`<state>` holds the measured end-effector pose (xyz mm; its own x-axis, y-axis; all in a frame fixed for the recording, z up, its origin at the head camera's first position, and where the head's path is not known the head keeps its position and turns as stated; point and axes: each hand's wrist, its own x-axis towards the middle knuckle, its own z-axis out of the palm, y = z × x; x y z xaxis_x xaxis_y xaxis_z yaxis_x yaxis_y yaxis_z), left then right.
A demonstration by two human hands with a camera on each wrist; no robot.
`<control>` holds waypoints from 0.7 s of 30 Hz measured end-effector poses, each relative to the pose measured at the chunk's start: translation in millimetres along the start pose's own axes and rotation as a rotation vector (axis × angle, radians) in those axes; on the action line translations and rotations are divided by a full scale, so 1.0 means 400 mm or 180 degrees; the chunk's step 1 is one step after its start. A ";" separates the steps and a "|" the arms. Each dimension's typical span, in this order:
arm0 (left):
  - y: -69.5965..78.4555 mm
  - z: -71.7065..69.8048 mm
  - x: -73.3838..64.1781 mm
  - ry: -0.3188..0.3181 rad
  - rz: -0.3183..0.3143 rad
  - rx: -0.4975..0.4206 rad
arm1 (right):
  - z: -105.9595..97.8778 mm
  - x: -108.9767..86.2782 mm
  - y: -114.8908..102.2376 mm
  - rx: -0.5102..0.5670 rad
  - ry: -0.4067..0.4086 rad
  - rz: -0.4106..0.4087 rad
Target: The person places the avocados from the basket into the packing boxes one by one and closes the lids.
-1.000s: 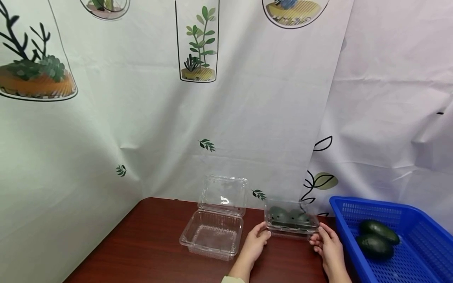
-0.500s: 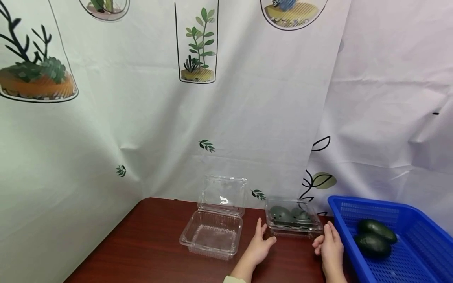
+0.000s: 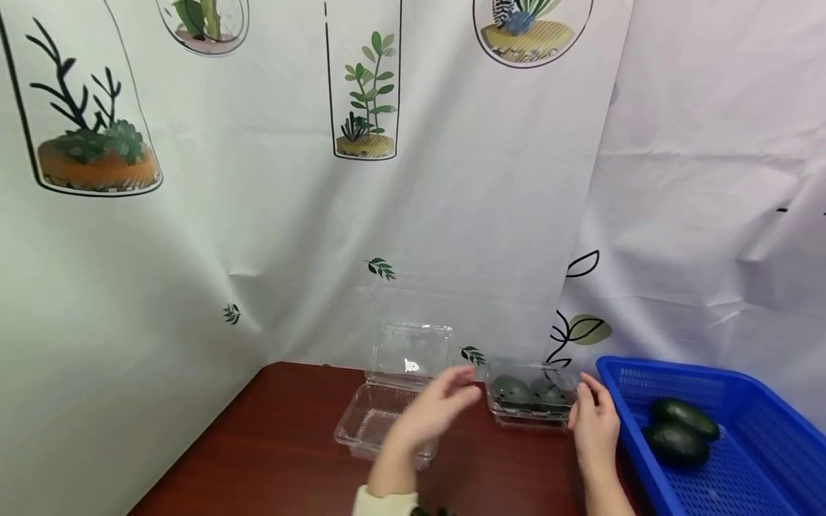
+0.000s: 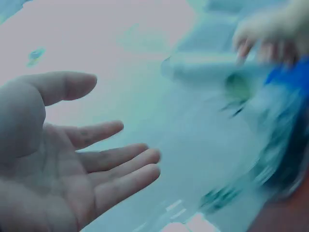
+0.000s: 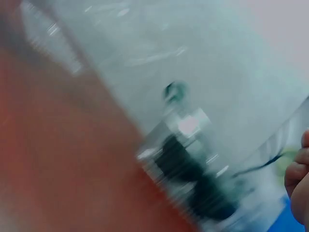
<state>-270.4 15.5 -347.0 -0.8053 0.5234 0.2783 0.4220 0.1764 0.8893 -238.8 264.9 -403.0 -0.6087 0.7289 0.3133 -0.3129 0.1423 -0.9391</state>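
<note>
A clear plastic clamshell box (image 3: 530,413) with dark green fruits (image 3: 511,391), avocado-like, inside stands near the back of the table, its lid down. My right hand (image 3: 595,428) is at the box's right end, fingers loosely bent with nothing held; in the right wrist view the box (image 5: 186,166) is blurred and apart from the fingers. My left hand (image 3: 429,412) is raised in front of a second clamshell box (image 3: 364,421), which stands with its lid up and is partly hidden by that hand. The left wrist view shows the left hand (image 4: 91,154) with fingers spread, holding nothing.
A blue plastic basket (image 3: 748,494) with two dark green fruits (image 3: 676,444) stands at the right, close beside the right hand. The dark red table (image 3: 284,444) ends at a white printed cloth (image 3: 284,215) behind and on the left.
Both hands have left the filled box's front corners. The left hand has risen and swung left over the lid-up box; the right hand has moved slightly up by the filled box's end.
</note>
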 end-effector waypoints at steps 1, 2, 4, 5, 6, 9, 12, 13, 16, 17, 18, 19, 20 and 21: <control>-0.005 -0.038 -0.006 0.0152 0.0091 0.0117 | 0.003 0.009 -0.023 0.0164 -0.0014 0.0018; -0.018 -0.075 -0.011 0.0370 0.0165 0.0273 | 0.005 0.021 -0.048 0.0354 -0.0008 0.0045; -0.056 -0.147 -0.025 0.0906 0.0073 0.0662 | 0.006 0.046 -0.099 0.0759 0.0035 0.0128; -0.081 -0.180 -0.032 0.1153 -0.0058 0.0849 | 0.006 0.061 -0.124 0.0920 0.0066 0.0151; -0.108 -0.209 -0.039 0.1361 -0.0186 0.1014 | 0.005 0.076 -0.147 0.1068 0.0083 0.0171; -0.188 -0.272 -0.063 0.1549 -0.0665 0.1167 | -0.007 0.122 -0.205 0.1151 0.0153 0.0220; -0.245 -0.300 -0.077 0.1355 -0.0880 0.1037 | -0.034 0.170 -0.237 0.1058 0.0168 0.0310; -0.257 -0.302 -0.079 0.1277 -0.0911 0.0977 | -0.047 0.185 -0.242 0.0988 0.0173 0.0342; -0.279 -0.298 -0.080 0.1141 -0.0931 0.0714 | -0.099 0.225 -0.241 0.0752 0.0115 0.0460; -0.283 -0.294 -0.080 0.1111 -0.0923 0.0620 | -0.120 0.237 -0.236 0.0620 0.0058 0.0498; -0.285 -0.290 -0.079 0.1097 -0.0906 0.0548 | -0.143 0.248 -0.229 0.0470 -0.0030 0.0538; -0.287 -0.286 -0.079 0.1087 -0.0908 0.0462 | -0.167 0.260 -0.220 0.0303 -0.0143 0.0578; -0.289 -0.280 -0.078 0.1063 -0.0897 0.0366 | -0.191 0.270 -0.210 0.0050 -0.0272 0.0603; -0.291 -0.275 -0.076 0.1034 -0.0880 0.0301 | -0.215 0.281 -0.198 -0.0190 -0.0393 0.0636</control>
<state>-340.8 -112.8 -419.1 -0.9762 0.1590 0.1476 0.1962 0.3566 0.9134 -219.6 393.3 -305.4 -0.7398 0.6598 0.1320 -0.1360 0.0456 -0.9897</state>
